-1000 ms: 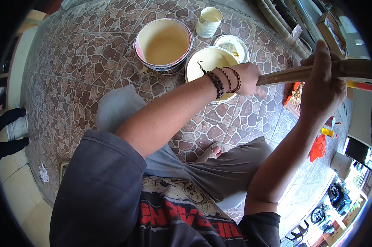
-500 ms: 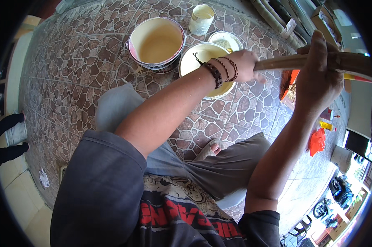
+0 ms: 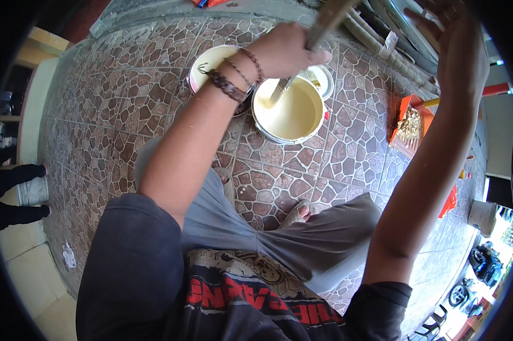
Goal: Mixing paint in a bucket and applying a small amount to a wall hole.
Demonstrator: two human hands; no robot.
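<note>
My left hand (image 3: 285,50), with brown bracelets at the wrist, is closed around a long wooden stick (image 3: 331,18). The stick slants down past the fist, and its lower end (image 3: 279,91) is inside a round bucket (image 3: 319,122) of cream-coloured liquid that looks like paint. High at the right my right hand (image 3: 455,28) is raised, fingers apart, holding nothing. Behind my left wrist stands another bucket (image 3: 198,65), partly hidden by the arm. A pale round lid or dish (image 3: 327,85) with a brush on it lies just beyond the paint bucket.
An orange dustpan (image 3: 394,122) with pale scraps in it sits to the right on the stone-patterned floor (image 3: 273,187). Long rolls or pipes (image 3: 364,28) lie along the far right edge. Another person's dark-clothed legs (image 3: 17,182) and a grey bucket (image 3: 33,192) are at the left.
My right hand has let go of the stick and risen. My left hand has moved left and away from me, turning the stick from level to slanting, its end in the bucket.
</note>
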